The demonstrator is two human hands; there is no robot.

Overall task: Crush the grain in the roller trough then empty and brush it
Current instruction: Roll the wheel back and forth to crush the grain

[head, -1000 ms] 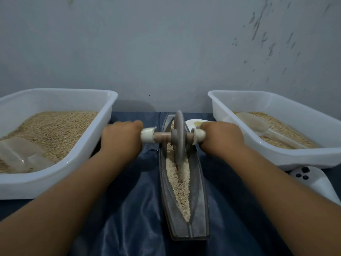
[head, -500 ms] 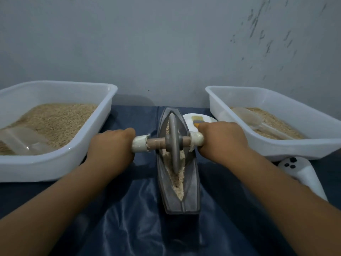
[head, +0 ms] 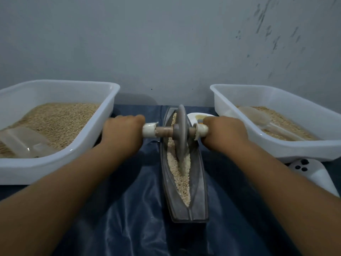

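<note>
A grey boat-shaped roller trough [head: 200, 196] lies lengthwise on the dark blue sheet, with pale crushed grain [head: 181, 180] along its groove. A grey disc roller [head: 181, 133] stands on edge in the far half of the trough, on a wooden axle with white end grips. My left hand [head: 122, 136] grips the left end of the axle. My right hand [head: 224, 133] grips the right end. Both fists hide most of the handles.
A white tub of grain [head: 108, 115] with a clear scoop [head: 22, 143] stands at the left. Another white tub [head: 287, 145] with grain and a clear scoop [head: 258, 119] stands at the right. A white object with dark dots [head: 313, 174] lies beside it. A white dish [head: 198, 116] sits behind the trough.
The roller has moved from the middle of the trough toward its far end with both hands, and more grain shows in the near half.
</note>
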